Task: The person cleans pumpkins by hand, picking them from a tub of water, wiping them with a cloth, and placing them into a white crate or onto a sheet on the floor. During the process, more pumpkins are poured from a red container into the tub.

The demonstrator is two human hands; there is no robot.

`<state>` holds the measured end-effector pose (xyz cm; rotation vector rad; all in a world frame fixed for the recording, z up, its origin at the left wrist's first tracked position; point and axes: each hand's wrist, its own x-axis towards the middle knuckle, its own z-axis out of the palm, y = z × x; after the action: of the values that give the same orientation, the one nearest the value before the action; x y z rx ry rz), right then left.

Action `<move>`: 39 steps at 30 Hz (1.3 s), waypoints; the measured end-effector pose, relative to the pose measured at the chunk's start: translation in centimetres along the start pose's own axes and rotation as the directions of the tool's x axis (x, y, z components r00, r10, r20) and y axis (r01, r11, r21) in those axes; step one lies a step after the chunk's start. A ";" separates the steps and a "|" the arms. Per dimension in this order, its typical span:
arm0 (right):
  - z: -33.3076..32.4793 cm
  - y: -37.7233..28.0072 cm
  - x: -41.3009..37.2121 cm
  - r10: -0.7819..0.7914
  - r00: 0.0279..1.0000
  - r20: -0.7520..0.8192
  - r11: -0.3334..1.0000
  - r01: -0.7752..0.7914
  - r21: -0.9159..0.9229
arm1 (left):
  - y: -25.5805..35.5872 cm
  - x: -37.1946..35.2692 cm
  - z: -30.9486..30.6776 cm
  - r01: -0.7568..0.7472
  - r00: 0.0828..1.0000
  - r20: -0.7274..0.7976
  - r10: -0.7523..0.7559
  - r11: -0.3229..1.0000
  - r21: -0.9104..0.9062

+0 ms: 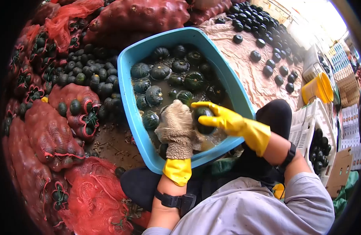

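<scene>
In front of me stands a blue plastic tub [130, 105] of murky water with several dark green kabocha squash [160, 71] floating in it. My right hand [223, 117], in a yellow rubber glove, curls its fingers and thumb around one wet dark squash [204, 120] over the tub's near half. Right beside that squash is my left hand [176, 123], inside a tan fleecy cloth mitt [179, 147] pulled over a yellow glove [178, 171]. The mitt hides my left fingers. Another squash [150, 120] floats just left of the mitt.
Red mesh sacks [51, 127] full of squash crowd the left and far side, with a loose squash pile [88, 70] between them. Separate squash [255, 56] lie on a pale sheet [243, 64] at right. A yellow bucket [318, 89] and white crate [304, 127] stand nearby.
</scene>
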<state>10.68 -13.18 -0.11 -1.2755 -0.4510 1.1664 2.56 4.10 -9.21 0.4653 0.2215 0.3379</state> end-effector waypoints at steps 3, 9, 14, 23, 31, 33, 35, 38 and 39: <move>3.5 2.8 1.0 -0.467 0.877 -0.108 0.695 0.289 -0.658 | -1.5 -0.1 1.5 0.172 0.974 0.195 -0.115 0.937 -0.304; 5.5 4.2 1.8 -0.363 0.829 -0.425 0.864 0.128 -0.487 | 0.3 -3.6 5.7 0.160 0.983 -0.098 -0.157 0.987 0.026; 1.9 6.1 3.3 -0.656 0.674 -0.340 0.639 0.255 -0.726 | -0.8 -3.7 4.4 -0.140 0.978 -0.021 0.207 0.731 0.668; 2.6 3.6 2.7 -0.537 0.829 -0.156 0.651 0.289 -0.703 | -1.7 -1.5 -0.5 -0.151 0.963 0.260 0.071 -0.659 0.737; 4.7 4.6 2.7 -0.242 0.889 -0.390 0.881 0.370 0.295 | 3.5 -6.3 5.2 -0.160 0.959 0.227 0.167 -0.342 0.926; 3.9 6.1 3.2 -0.425 0.796 -0.430 0.898 0.429 -0.095 | -0.6 -3.2 1.9 -0.306 0.819 0.268 0.508 -0.010 0.952; 2.8 5.4 2.1 -0.530 0.821 -0.213 0.705 0.287 -0.648 | 1.5 -4.3 4.2 -0.400 0.730 0.369 0.575 -0.079 0.913; 4.1 0.4 0.2 -0.309 0.951 -0.023 0.602 0.177 -0.779 | 3.9 -4.7 3.4 -0.408 0.814 0.367 0.451 -0.007 0.913; 3.2 1.4 0.7 -0.421 0.903 0.086 0.542 0.326 -0.774 | 4.5 -4.9 3.3 -0.383 0.852 0.349 0.389 0.011 0.924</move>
<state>7.77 -11.14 -0.65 -1.8516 -1.1832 0.4915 -2.22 4.74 -3.58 1.9733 0.3055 0.7478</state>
